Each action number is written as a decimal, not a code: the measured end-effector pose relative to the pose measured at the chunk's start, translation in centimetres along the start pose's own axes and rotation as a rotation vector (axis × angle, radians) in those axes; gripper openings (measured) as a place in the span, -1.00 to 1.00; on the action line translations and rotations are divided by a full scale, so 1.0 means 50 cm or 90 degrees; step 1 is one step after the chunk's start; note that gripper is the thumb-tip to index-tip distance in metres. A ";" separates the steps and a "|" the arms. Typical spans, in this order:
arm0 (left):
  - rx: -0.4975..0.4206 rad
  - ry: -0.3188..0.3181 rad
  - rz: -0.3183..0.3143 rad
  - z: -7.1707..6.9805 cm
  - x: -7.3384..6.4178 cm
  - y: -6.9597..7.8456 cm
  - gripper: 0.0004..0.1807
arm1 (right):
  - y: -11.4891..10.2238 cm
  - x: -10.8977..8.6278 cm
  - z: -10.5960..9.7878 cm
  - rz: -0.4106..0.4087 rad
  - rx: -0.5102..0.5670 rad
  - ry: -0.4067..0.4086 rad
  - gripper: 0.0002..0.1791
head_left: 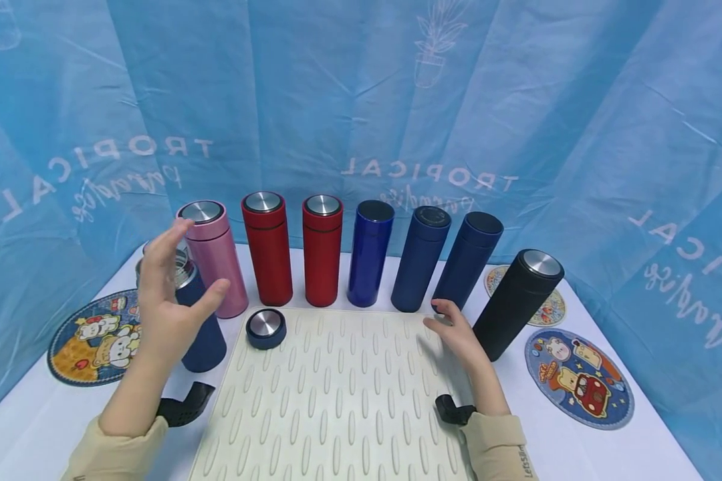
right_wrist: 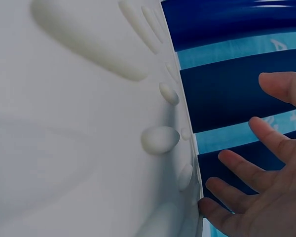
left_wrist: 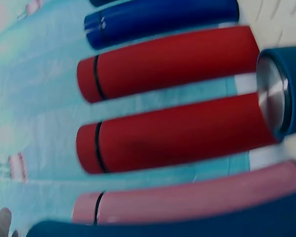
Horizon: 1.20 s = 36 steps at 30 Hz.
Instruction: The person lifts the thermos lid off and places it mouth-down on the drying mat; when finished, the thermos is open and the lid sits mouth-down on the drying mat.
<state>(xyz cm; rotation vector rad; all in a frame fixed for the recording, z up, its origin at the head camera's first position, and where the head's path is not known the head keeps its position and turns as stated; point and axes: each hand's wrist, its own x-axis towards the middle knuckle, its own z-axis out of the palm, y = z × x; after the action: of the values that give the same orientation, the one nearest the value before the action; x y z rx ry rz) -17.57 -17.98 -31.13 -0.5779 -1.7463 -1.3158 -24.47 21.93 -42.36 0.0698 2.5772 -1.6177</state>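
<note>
My left hand [head_left: 159, 300] is raised with fingers spread, in front of a lidless navy flask [head_left: 203, 344] whose steel mouth shows behind the fingers. In the left wrist view, fingertips [left_wrist: 0, 222] peek in at the lower left corner, and the flask fills the bottom edge. A navy lid with a steel top [head_left: 266, 329] lies on the white ridged mat [head_left: 337, 401], right of that flask. My right hand [head_left: 457, 334] reaches over the mat's right edge, its fingers [right_wrist: 241, 168] apart and holding nothing. It is nearest to a navy flask [head_left: 466, 260] and a black flask [head_left: 514, 300].
Along the mat's back stand a pink flask [head_left: 219, 267], two red flasks [head_left: 267, 260], a glossy blue flask [head_left: 370, 257] and another navy flask [head_left: 420, 260]. Round cartoon coasters [head_left: 579, 379] lie on both sides. A blue curtain [head_left: 349, 100] hangs behind the white table [head_left: 626, 447].
</note>
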 end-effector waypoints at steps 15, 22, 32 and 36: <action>0.033 -0.020 -0.093 0.121 -0.030 -0.037 -0.08 | -0.003 -0.002 -0.003 -0.013 -0.001 0.022 -0.46; 0.079 0.032 -0.135 0.147 -0.045 -0.077 -0.08 | -0.003 -0.003 -0.002 0.015 -0.033 0.026 -0.43; 0.186 0.124 -0.180 0.162 -0.063 -0.138 -0.08 | 0.004 -0.002 -0.002 0.014 -0.033 -0.002 -0.46; 0.195 0.135 -0.208 0.164 -0.066 -0.146 0.00 | 0.003 -0.003 -0.003 0.011 -0.043 -0.009 -0.46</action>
<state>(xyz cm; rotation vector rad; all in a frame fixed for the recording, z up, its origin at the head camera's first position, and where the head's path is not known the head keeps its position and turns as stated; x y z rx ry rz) -24.33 -12.39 -38.52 0.0221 -1.8657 -1.2372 -24.29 22.14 -42.42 0.0742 2.6106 -1.5172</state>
